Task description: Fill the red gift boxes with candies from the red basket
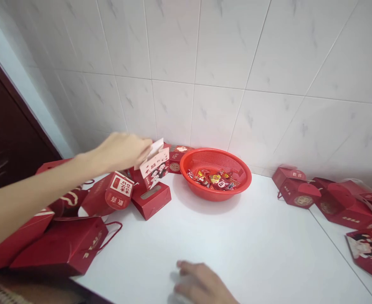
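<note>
Nearest the camera, one right hand [206, 286] reaches in at the bottom edge, its fingers slightly spread and curved, low over the white surface [252, 249]. One tiled wall [220, 50] spans the whole background, with one dark door [8, 122] at its left. Across the left part of the surface lie several red containers, overlapping too much for a sure count; the largest fully outlined is one red bag [62, 249] with a looped cord handle, lying on its side. One red perforated basket [216, 194] stands near the wall, just right of centre. Between bag and basket, two red boxes can be told apart: one labelled box [108, 194] with a white square panel, tilted, and one windowed box [154, 202] with an oblong slot in its top. At the right, more red boxes [300, 194] crowd together, their exact number unclear, and one photo-printed box [370, 249] lies in front of them. One left hand [125, 150] is closed on the upper part of one pale printed carton [156, 169], which is tilted above the windowed box. Smallest are the wrapped packets [222, 183], several heaped inside the basket, too overlapped to count exactly.
</note>
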Demonstrator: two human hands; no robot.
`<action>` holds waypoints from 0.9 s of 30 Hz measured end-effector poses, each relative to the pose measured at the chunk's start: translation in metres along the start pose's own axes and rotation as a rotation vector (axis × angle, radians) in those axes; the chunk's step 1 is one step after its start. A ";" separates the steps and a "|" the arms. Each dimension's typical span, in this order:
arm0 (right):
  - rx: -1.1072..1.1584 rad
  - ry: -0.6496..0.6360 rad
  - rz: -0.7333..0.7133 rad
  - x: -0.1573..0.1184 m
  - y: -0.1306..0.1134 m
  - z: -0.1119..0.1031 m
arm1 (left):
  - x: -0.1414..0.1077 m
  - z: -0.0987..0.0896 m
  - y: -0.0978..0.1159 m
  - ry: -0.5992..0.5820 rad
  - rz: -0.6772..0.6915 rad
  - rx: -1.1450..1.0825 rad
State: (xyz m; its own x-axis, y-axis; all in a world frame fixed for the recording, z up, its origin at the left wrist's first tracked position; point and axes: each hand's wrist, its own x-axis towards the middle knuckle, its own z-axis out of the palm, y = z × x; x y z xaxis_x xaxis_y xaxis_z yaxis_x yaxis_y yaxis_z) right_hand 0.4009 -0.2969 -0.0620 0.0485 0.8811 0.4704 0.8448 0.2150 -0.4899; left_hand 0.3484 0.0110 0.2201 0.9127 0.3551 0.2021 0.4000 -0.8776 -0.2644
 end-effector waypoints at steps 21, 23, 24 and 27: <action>0.883 0.392 0.522 0.020 0.040 -0.065 | 0.075 0.026 0.134 -0.472 0.796 -0.875; 0.942 0.379 0.483 0.022 0.037 -0.069 | 0.101 0.032 0.135 -0.481 0.673 -0.830; 0.964 0.391 0.471 0.022 0.036 -0.071 | 0.113 0.037 0.138 -0.481 0.642 -0.749; 1.010 0.515 0.483 0.020 0.042 -0.072 | 0.139 0.059 0.157 -0.722 0.632 -0.509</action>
State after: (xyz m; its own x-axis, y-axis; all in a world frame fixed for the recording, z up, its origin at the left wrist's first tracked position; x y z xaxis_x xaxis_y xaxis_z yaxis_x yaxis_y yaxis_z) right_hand 0.4755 -0.3006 -0.0200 0.6396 0.7407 0.2057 -0.0981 0.3440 -0.9338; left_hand 0.5430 -0.0583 0.1512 0.8418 -0.2479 -0.4794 -0.0888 -0.9398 0.3300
